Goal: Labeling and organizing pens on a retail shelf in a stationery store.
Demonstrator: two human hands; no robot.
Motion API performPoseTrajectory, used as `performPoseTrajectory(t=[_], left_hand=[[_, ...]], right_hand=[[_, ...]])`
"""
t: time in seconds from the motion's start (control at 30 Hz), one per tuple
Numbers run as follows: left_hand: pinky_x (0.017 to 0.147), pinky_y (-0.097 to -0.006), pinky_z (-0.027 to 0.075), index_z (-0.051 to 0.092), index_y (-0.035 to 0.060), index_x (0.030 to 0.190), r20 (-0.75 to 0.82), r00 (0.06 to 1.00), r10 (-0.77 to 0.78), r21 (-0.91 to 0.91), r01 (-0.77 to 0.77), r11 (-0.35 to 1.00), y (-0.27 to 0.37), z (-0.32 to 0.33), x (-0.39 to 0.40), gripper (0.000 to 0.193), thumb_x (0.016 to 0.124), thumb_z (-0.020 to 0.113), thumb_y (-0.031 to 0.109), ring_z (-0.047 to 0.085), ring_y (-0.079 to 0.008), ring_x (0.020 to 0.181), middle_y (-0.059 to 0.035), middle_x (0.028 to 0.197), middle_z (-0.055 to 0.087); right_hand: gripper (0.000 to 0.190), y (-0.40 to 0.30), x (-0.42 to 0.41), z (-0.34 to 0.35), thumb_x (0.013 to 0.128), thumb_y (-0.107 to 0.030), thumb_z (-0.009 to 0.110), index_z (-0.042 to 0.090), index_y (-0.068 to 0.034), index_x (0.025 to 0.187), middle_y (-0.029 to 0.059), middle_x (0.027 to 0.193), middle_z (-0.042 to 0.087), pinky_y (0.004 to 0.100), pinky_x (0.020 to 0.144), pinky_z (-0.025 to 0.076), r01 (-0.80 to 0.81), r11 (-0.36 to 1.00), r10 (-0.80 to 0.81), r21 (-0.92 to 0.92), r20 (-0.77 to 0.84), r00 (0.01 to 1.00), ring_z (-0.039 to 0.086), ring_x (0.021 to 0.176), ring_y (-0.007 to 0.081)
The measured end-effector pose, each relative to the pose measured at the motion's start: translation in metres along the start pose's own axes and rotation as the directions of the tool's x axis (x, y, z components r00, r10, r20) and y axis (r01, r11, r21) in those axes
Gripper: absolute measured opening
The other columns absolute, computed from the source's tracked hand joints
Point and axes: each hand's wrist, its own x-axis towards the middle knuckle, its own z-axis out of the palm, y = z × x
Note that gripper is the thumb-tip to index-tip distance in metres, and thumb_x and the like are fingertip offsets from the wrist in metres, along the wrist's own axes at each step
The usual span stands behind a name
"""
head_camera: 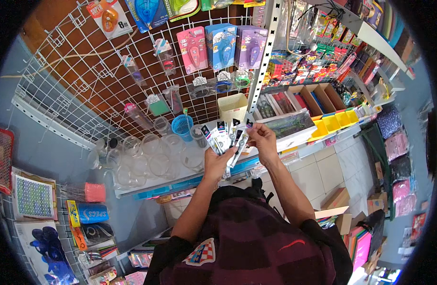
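Note:
In my left hand (218, 164) is a fan of several narrow clear packets (224, 139) with dark printed top tabs, the thumb lying across their lower ends. My right hand (263, 140) pinches the top of the rightmost packet (241, 144) at its dark tab. Small dark items show inside the packets, too small to name. Both hands are over the front part of a white shelf. Just behind them stand a blue plastic basket (183, 127), a clear cup (199, 133) and a cream woven-pattern plastic basket (232, 107).
Clear plastic jars (159, 165) crowd the shelf at left. A white wire grid (108, 71) behind carries hanging correction tapes (193, 51) and other packs. Cardboard boxes (313, 98) and yellow bins (331, 124) stand at right. An open carton (332, 212) is on the tiled floor.

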Motion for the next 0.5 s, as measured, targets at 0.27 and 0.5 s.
performPoseTrajectory(t=[0.27, 0.5], left_hand=[[0.065, -0.0255, 0.056, 0.068, -0.0017, 0.105, 0.0, 0.997, 0.075, -0.139, -0.074, 0.988, 0.006, 0.004, 0.0, 0.017, 0.089, 0.069, 0.003, 0.067, -0.0111, 0.076, -0.0064, 0.094, 0.072], [0.067, -0.0276, 0.059, 0.067, -0.0026, 0.106, 0.022, 0.999, 0.037, -0.138, -0.033, 0.99, 0.021, 0.01, -0.006, 0.016, 0.09, 0.067, 0.002, 0.069, -0.0134, 0.078, -0.0079, 0.094, 0.072]], right_hand=[[0.01, -0.006, 0.006, -0.014, 0.091, -0.008, 0.064, 0.054, -0.01, 0.092, 0.0021, 0.08, 0.065, 0.0233, 0.055, 0.05, 0.132, 0.991, -0.131, 0.0, -0.131, 0.983, 0.061, 0.07, 0.0075], [0.009, -0.03, 0.007, -0.012, 0.093, -0.002, 0.059, 0.055, -0.002, 0.102, 0.0046, 0.082, 0.066, 0.0223, 0.055, 0.049, 0.436, 0.661, -0.568, -0.611, -0.028, 0.822, 0.058, 0.063, 0.007]])
